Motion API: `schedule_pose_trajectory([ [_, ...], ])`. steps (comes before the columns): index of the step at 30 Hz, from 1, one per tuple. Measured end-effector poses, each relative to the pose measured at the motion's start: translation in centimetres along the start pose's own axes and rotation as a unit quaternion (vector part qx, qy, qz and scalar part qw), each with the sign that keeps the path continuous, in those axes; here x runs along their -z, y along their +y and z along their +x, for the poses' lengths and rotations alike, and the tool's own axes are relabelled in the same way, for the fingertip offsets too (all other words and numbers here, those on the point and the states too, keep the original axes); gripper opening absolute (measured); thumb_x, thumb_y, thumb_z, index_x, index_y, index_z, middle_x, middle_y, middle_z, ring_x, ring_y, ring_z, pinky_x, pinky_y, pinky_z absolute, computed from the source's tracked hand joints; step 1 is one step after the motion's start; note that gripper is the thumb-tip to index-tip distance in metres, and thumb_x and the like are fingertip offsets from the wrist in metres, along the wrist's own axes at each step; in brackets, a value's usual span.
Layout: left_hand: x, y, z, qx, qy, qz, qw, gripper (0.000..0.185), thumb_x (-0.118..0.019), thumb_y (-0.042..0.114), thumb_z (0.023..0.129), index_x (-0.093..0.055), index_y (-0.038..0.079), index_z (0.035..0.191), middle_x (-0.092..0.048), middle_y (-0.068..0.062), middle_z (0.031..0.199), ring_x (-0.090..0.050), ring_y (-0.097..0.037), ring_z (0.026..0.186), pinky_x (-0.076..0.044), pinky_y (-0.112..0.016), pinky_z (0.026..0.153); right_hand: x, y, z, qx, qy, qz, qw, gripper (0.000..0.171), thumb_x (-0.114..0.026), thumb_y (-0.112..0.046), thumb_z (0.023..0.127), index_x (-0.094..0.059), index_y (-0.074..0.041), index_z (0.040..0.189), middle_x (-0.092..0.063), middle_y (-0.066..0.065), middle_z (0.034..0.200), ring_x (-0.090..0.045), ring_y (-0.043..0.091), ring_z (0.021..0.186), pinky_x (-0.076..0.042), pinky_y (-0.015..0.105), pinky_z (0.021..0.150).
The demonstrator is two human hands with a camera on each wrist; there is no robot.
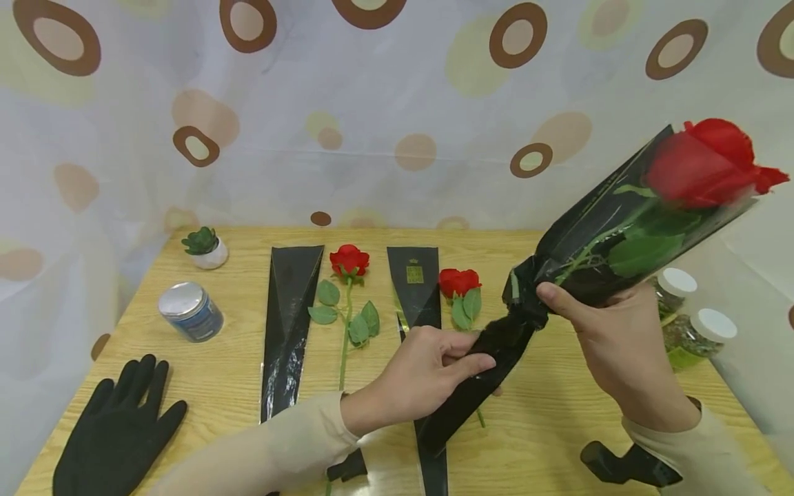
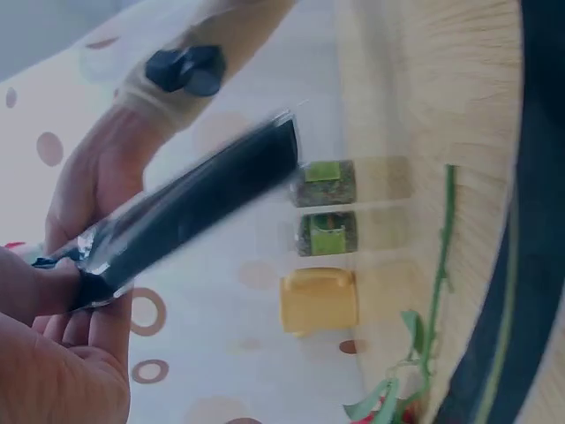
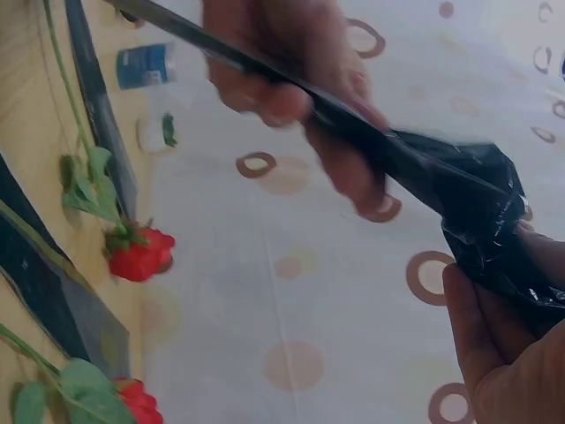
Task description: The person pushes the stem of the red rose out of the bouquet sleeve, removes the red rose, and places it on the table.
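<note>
The wrapped rose (image 1: 701, 165) is already inside its black sleeve (image 1: 595, 234) and held above the counter (image 1: 546, 427), the right hand (image 1: 611, 337) gripping the gathered neck and the left hand (image 1: 428, 375) pinching the tail, while two roses (image 1: 349, 262) and two sleeves (image 1: 288, 317) seem still to wait.

A wooden table against a spotted curtain

We see a light wood-grain table (image 1: 558, 441) running up to a pale curtain (image 1: 397, 124) printed with brown rings and tan and yellow dots, which fills the whole backdrop under soft, even light.
</note>
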State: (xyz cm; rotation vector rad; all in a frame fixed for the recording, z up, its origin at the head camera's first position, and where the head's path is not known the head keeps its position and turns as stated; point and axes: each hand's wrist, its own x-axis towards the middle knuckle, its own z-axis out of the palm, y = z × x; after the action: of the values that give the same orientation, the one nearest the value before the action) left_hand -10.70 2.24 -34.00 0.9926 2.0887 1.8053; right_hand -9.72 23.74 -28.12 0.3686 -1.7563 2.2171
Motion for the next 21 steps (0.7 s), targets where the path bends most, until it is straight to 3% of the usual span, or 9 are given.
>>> schedule_pose_trajectory([
  [2,0.0,-0.3,-0.2,-0.007,-0.001,0.004,1.0000,0.040,-0.068,0.015,0.094,-0.048,0.010,0.061,-0.026,0.009,0.052,-0.026,-0.004,0.048,-0.027,-0.019,0.053,0.2,-0.3,0.3,0.008,0.004,0.013,1.000,0.062,-0.057,0.029,0.083,-0.046,0.004,0.139,-0.054,0.018,0.134,-0.055,0.027,0.120,-0.049,0.031,0.093],
  [6,0.0,-0.9,-0.7,-0.014,0.002,0.010,0.9998,0.056,-0.069,0.018,0.094,-0.024,0.015,0.061,-0.013,0.007,0.060,-0.014,-0.010,0.051,-0.023,-0.022,0.055,0.7,-0.7,0.7,0.006,0.021,0.007,1.000,0.058,-0.060,0.026,0.084,-0.050,0.006,0.137,-0.058,0.017,0.130,-0.058,0.024,0.115,-0.050,0.030,0.091],
  [8,-0.1,-1.2,-0.9,-0.009,-0.003,0.006,0.9999,0.055,-0.069,0.019,0.094,-0.025,0.015,0.061,-0.013,0.006,0.059,-0.014,-0.010,0.052,-0.023,-0.022,0.055,0.9,-0.8,0.8,0.006,0.031,0.004,1.000,0.052,-0.061,0.024,0.084,-0.052,0.007,0.133,-0.062,0.016,0.118,-0.060,0.022,0.105,-0.051,0.028,0.088],
  [9,-0.1,-1.4,-1.0,-0.003,-0.008,0.005,1.0000,0.055,-0.069,0.020,0.094,-0.025,0.015,0.061,-0.013,0.006,0.060,-0.014,-0.010,0.051,-0.023,-0.022,0.055,1.0,-0.8,0.9,0.007,0.039,-0.001,0.999,0.039,-0.063,0.023,0.085,-0.058,0.009,0.121,-0.064,0.013,0.103,-0.061,0.018,0.091,-0.052,0.024,0.083],
  [10,-0.2,-1.5,-1.2,0.003,-0.014,0.005,0.9999,0.055,-0.069,0.020,0.094,-0.025,0.015,0.061,-0.013,0.006,0.060,-0.014,-0.011,0.051,-0.022,-0.022,0.055,1.1,-0.9,1.0,0.009,0.047,-0.003,0.999,0.032,-0.064,0.021,0.085,-0.060,0.010,0.114,-0.061,0.010,0.091,-0.057,0.015,0.080,-0.051,0.021,0.077],
  [14,-0.1,-2.2,-1.6,0.020,-0.035,0.011,0.9991,0.056,-0.069,0.021,0.094,-0.024,0.015,0.061,-0.011,0.006,0.063,-0.012,-0.011,0.053,-0.021,-0.023,0.055,1.4,-1.1,1.1,0.010,0.070,-0.014,0.997,0.018,-0.066,0.019,0.085,-0.060,0.010,0.099,-0.045,0.001,0.073,-0.035,0.010,0.063,-0.043,0.021,0.061],
  [15,-0.1,-2.3,-1.7,0.023,-0.040,0.008,0.9989,0.052,-0.069,0.020,0.094,-0.028,0.015,0.061,-0.012,0.006,0.062,-0.012,-0.010,0.053,-0.021,-0.023,0.055,1.5,-1.2,1.2,0.011,0.073,-0.013,0.997,0.016,-0.066,0.019,0.084,-0.060,0.011,0.097,-0.044,0.001,0.072,-0.033,0.010,0.062,-0.041,0.021,0.060],
  [19,0.3,-2.5,-1.9,0.034,-0.060,-0.005,0.9976,0.046,-0.068,0.020,0.095,-0.034,0.011,0.064,-0.017,0.007,0.061,-0.017,-0.008,0.052,-0.023,-0.023,0.055,1.7,-1.3,1.5,0.025,0.072,0.019,0.997,0.031,-0.062,0.024,0.083,-0.058,0.017,0.113,-0.057,0.008,0.085,-0.047,0.013,0.071,-0.048,0.021,0.068],
  [21,0.6,-2.5,-2.0,0.045,-0.068,-0.016,0.9965,0.032,-0.068,0.017,0.095,-0.050,0.011,0.070,-0.033,0.011,0.058,-0.030,-0.003,0.049,-0.030,-0.020,0.055,1.8,-1.3,1.7,0.034,0.067,0.043,0.996,0.040,-0.059,0.028,0.083,-0.055,0.018,0.122,-0.062,0.014,0.100,-0.054,0.017,0.084,-0.052,0.025,0.077],
])
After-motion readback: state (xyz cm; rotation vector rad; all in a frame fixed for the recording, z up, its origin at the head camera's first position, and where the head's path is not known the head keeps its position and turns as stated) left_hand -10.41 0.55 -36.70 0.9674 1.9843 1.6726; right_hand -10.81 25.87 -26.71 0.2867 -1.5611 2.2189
